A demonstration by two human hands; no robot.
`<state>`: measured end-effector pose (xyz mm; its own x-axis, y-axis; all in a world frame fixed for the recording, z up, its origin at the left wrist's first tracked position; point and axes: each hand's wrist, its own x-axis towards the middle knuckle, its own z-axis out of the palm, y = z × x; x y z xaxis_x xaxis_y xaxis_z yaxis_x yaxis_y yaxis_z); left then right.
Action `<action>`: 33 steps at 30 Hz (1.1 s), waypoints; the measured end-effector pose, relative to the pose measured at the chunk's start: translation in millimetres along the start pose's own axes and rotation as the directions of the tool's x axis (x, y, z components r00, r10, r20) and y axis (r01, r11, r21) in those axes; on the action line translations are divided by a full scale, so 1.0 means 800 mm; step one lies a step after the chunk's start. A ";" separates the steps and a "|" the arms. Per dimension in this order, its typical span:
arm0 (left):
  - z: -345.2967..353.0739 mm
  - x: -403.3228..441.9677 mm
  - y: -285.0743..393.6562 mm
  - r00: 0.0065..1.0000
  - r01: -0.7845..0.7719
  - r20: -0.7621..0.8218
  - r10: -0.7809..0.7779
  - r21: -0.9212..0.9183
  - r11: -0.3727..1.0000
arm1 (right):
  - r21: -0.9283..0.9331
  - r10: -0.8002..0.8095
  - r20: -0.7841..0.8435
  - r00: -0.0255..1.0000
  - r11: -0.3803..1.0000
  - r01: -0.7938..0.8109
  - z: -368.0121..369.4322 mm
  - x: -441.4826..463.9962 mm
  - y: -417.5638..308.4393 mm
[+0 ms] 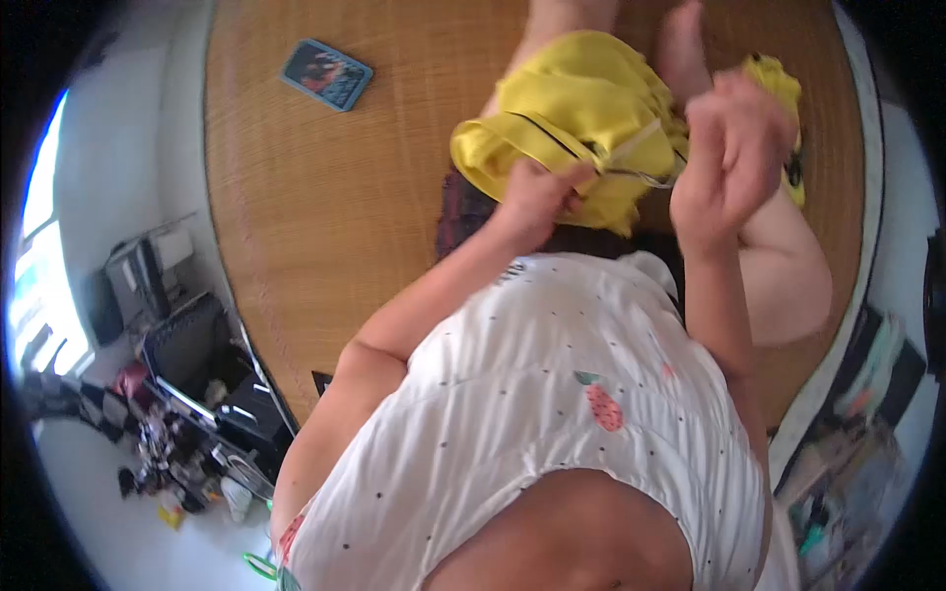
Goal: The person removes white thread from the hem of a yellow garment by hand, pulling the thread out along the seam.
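Note:
A yellow cloth (581, 89) with black trim lies bunched over my lap and legs. My left hand (542, 197) is closed on its near edge, thumb and fingers pinching the fabric. To the right of the cloth, my right hand (734, 148) is raised with its fingers curled in; what it holds, if anything, is too small to make out. A thin, pale strand and a small metallic piece (645, 178) show between the cloth and my right hand. Another yellow piece with black parts (778, 89) lies behind my right hand, partly hidden by it.
A phone in a blue case (327, 74) lies on the brown woven mat (296, 197) at the upper left. My bare legs (788, 266) extend forward over the mat. Beyond its left edge stand a black case (197, 345) and assorted belongings; more items are at the lower right.

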<state>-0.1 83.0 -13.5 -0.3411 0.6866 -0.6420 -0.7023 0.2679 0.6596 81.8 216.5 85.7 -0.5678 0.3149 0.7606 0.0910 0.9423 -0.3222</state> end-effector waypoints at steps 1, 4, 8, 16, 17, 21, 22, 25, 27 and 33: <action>-0.001 0.001 0.003 0.997 -0.067 0.031 0.068 -0.024 0.997 | 0.349 0.219 -0.113 0.969 0.922 -0.167 0.014 -0.004 0.012; 0.005 -0.006 0.019 0.990 -0.092 0.093 0.103 -0.117 0.989 | 0.866 0.781 0.388 0.488 -0.128 -0.483 -0.009 -0.001 0.005; -0.002 -0.002 0.012 0.993 -0.113 0.034 0.113 0.007 0.994 | 0.828 0.658 0.525 0.539 -0.248 -0.503 -0.061 -0.044 0.040; -0.003 -0.001 0.015 0.994 -0.106 0.017 0.107 -0.035 0.994 | 0.845 0.832 0.116 0.542 0.204 -0.495 -0.289 -0.092 0.104; -0.004 0.001 0.014 0.994 -0.108 0.015 0.108 -0.041 0.993 | 0.864 0.834 0.061 0.549 0.231 -0.447 -0.333 -0.109 0.116; -0.005 0.001 0.015 0.991 -0.112 0.060 0.118 -0.091 0.989 | 0.876 0.874 -0.197 0.444 0.360 -0.321 -0.495 -0.180 0.131; -0.007 0.001 0.013 0.991 -0.114 0.058 0.119 -0.092 0.989 | 0.850 0.876 -0.300 0.379 0.425 -0.311 -0.530 -0.197 0.128; -0.009 0.002 0.011 0.993 -0.106 0.045 0.110 -0.087 0.991 | 0.697 0.788 -0.589 0.179 0.607 -0.381 -0.594 -0.237 0.112; -0.006 -0.001 0.016 0.997 -0.074 0.015 0.075 -0.084 0.994 | 0.572 0.681 -0.730 0.055 0.654 -0.495 -0.606 -0.255 0.099; 0.000 0.000 0.011 0.992 -0.123 0.003 0.124 -0.109 0.986 | 0.420 0.558 -0.826 -0.081 0.514 -0.748 -0.482 -0.260 0.102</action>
<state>-6.6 85.6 -7.7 -0.4238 0.7168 -0.5537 -0.7188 0.1058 0.6871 522.4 271.6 118.4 0.7724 0.5941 0.2246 0.1281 0.2006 -0.9713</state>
